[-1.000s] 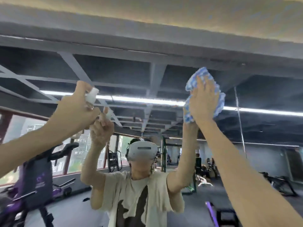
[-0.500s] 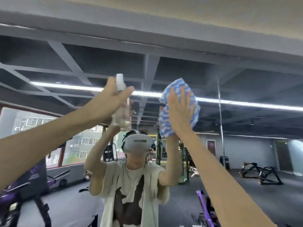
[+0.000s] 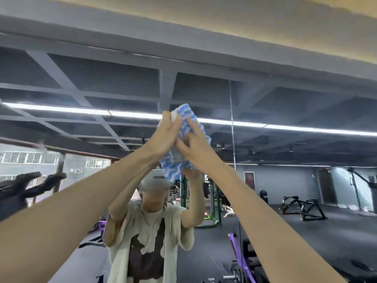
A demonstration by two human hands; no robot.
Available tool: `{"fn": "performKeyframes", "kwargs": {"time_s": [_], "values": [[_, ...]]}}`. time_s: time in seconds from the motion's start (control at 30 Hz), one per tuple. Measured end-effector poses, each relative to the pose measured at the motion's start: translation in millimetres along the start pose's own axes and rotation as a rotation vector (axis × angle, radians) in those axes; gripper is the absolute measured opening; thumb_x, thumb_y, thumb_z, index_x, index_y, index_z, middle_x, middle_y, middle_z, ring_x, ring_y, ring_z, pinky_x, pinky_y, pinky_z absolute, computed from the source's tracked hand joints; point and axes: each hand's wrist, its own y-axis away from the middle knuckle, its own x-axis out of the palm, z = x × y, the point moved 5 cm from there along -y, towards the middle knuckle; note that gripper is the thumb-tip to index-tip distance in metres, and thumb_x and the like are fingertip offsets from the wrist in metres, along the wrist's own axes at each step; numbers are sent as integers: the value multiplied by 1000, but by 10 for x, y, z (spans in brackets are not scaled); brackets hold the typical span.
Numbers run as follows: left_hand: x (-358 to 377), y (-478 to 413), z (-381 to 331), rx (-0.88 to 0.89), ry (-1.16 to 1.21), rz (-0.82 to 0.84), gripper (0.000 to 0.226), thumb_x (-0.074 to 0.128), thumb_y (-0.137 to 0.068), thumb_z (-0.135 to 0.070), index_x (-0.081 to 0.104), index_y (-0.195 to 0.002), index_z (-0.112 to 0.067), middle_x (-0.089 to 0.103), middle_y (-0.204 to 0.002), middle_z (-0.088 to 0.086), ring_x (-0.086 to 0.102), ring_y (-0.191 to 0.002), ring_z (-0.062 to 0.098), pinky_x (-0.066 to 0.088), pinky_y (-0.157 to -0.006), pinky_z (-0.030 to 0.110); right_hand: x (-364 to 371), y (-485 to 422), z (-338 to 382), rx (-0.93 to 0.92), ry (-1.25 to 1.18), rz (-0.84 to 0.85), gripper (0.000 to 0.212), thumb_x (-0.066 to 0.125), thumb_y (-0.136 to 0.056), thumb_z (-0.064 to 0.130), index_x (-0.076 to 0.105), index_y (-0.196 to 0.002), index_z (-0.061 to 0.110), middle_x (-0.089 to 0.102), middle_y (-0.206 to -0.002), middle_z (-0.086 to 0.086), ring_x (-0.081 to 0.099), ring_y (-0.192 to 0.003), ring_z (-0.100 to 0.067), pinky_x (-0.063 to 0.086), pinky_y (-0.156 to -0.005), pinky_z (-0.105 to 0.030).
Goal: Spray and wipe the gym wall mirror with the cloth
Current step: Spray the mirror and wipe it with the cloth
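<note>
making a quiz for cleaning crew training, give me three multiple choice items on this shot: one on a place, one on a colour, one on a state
1. Where is the cloth? A. on the floor B. under the right hand, against the mirror C. over a shoulder
2. What colours is the cloth? A. red and black B. plain green C. blue and white
3. What does the left hand do? A. grips the spray bottle B. hangs empty C. lies flat on the mirror
Answers: 1 B, the hand covers it on the mirror; 2 C, its stripes show; 3 A, the hand wraps the bottle below its white cap.
</note>
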Motion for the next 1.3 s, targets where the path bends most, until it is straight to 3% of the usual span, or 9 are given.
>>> {"fn": "performKeyframes", "kwargs": {"time_s": [0.1,0.23,0.37,0.5,0.67,0.9,1.0,1.17,1.3], "values": [[85,-34,-48,82,-127,44,16,34,-105,-29,39,-95,-17,39,-95,2,42,-80,9,39,-73,21,-200,8,-42,-18,48,-49,35,57,-94,24,62,-118,-2,41,-147,-12,45,-130,-21,34,-106,-28],[215,-238,-108,259,-762,-143,41,37,-103,-27,36,-138,-4,39,-131,10,37,-120,25,25,-104,33,-627,115,-315,198,-107,-307,29,46,-99,29,59,-96,3,53,-111,-14,52,-72,-10,34,-55,0],[299,-489,30,354,-1298,-238,53,27,-104,-30,23,-149,-1,23,-154,23,16,-144,39,4,-117,41,-814,332,-732,459,-206,-342,45,40,-98,39,59,-104,-2,59,-97,-14,46,-62,-10,35,-48,-18],[235,-786,-147,441,-1197,-292,55,27,-94,-45,58,-127,-13,44,-145,17,35,-133,42,20,-108,45,-955,486,-894,474,-225,-335,43,40,-99,37,60,-87,2,58,-82,-9,48,-61,-12,35,-53,-23],[504,-1029,-382,278,-983,-382,67,18,-84,-49,59,-118,-9,58,-119,13,51,-111,33,30,-97,39,-1109,436,-997,529,-295,-414,42,41,-99,38,59,-81,4,68,-93,-18,63,-76,-23,47,-71,-29],[1290,-16,304,740,-1359,329,62,0,-92,-46,1,-149,-20,6,-160,4,6,-148,28,-5,-118,41,-1058,644,-1050,488,-460,-457,38,41,-97,40,53,-70,16,61,-75,-9,60,-79,-29,52,-87,-50],[644,-448,154,768,-1393,27,62,15,-96,-35,27,-150,-8,32,-154,15,32,-140,37,14,-117,45,-993,630,-1001,487,-386,-465,38,38,-99,36,54,-72,13,61,-73,-8,59,-73,-24,50,-74,-39],[-680,-791,86,300,-1258,-446,61,20,-91,-22,33,-147,-2,29,-154,22,27,-140,41,13,-116,48,-835,518,-666,303,-281,-402,22,45,-100,32,51,-92,12,54,-73,1,52,-60,-13,41,-58,-25],[-111,-164,262,569,-1230,-143,56,27,-79,-20,64,-118,-3,58,-131,19,48,-126,42,29,-109,53,-600,396,-327,272,-396,-394,34,60,-91,43,48,-110,18,62,-92,-4,57,-62,-16,44,-57,-28]]}}
